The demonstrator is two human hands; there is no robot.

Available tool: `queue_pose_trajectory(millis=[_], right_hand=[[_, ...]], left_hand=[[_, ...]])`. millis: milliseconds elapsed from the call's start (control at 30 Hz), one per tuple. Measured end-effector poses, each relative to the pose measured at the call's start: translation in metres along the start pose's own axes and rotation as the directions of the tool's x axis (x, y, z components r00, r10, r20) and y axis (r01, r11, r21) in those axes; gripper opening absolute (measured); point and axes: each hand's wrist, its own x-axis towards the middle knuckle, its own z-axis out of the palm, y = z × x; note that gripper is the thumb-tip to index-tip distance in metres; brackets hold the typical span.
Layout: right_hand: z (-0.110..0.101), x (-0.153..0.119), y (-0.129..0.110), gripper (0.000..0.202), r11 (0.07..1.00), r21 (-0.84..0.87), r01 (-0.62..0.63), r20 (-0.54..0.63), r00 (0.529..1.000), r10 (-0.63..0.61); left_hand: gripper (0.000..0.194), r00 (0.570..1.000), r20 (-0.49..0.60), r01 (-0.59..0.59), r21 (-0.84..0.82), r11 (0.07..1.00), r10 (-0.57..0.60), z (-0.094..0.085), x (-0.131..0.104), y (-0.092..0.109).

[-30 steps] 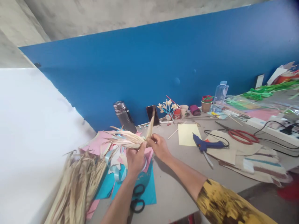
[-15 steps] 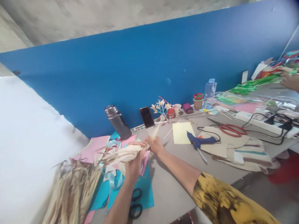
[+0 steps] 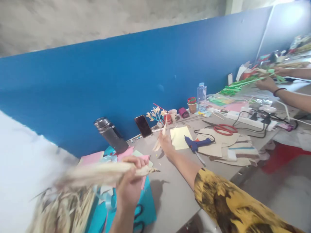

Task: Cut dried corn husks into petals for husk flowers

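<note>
My left hand [image 3: 131, 181] is wrapped round a bundle of dried corn husks [image 3: 102, 173], whose loose end is smeared by motion at the left. Between the fingers of my right hand [image 3: 165, 142] is a single pale strip of husk [image 3: 164, 127], held upright above the table and apart from the bundle. A larger heap of dried husks [image 3: 63, 210] lies at the lower left. Beneath my left hand are blue paper sheets [image 3: 148, 207] and black-handled scissors [image 3: 139, 210], partly covered by my wrist.
A dark flask [image 3: 110, 134], a phone [image 3: 143, 125] and husk flowers [image 3: 156, 114] stand along the blue partition. To the right lie yellow paper [image 3: 181, 137], a blue glue gun [image 3: 198, 143], red-handled scissors [image 3: 224, 129] and a power strip [image 3: 250, 119]. Another person's hands [image 3: 267, 84] work with green strips.
My hands have moved apart: the left toward me with the bundle, the right keeping one husk strip. The view has turned right, showing more of the other person's arms.
</note>
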Motion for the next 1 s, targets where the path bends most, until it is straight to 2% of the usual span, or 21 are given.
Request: queue_pose_trajectory(millis=[67,167,233,367,433,600,733,900,1000], right_hand=[[0.016,-0.010,0.001,0.035,0.999,0.020,-0.050,0.044,0.998,0.049],[0.036,-0.032,-0.003,0.025,0.992,0.060,-0.113,0.157,0.982,0.102],[0.040,-0.045,-0.010,0.024,0.988,0.085,-0.129,0.243,0.964,0.105],[0.036,-0.061,-0.024,0.026,0.991,0.084,-0.103,0.447,0.893,0.055],[0.034,-0.063,-0.029,0.027,0.995,0.069,-0.071,0.483,0.875,0.029],[0.036,-0.063,-0.031,0.025,0.995,0.041,-0.093,0.459,0.886,0.064],[0.039,-0.061,-0.026,0.026,0.988,0.059,-0.140,0.411,0.906,0.104],[0.043,-0.057,-0.020,0.016,0.980,0.083,-0.181,0.234,0.959,0.157],[0.042,-0.055,-0.018,0.012,0.979,0.085,-0.186,0.168,0.971,0.169]], left_hand=[[0.031,0.973,-0.121,0.181,-0.143,0.973,-0.199,-0.010,0.014,-0.006],[0.046,0.895,-0.215,0.346,-0.221,0.912,-0.392,-0.024,0.025,-0.024],[0.051,0.883,-0.221,0.368,-0.222,0.903,-0.415,-0.029,0.024,-0.035],[0.059,0.915,-0.158,0.342,-0.185,0.921,-0.371,-0.026,0.021,-0.041],[0.061,0.922,-0.144,0.334,-0.178,0.926,-0.360,-0.023,0.021,-0.039],[0.055,0.925,-0.105,0.343,-0.175,0.923,-0.364,-0.022,0.021,-0.039],[0.049,0.924,-0.156,0.323,-0.166,0.932,-0.348,-0.025,0.022,-0.042],[0.044,0.912,-0.231,0.295,-0.203,0.934,-0.338,-0.027,0.024,-0.040],[0.038,0.898,-0.289,0.274,-0.227,0.935,-0.333,-0.028,0.025,-0.040]])
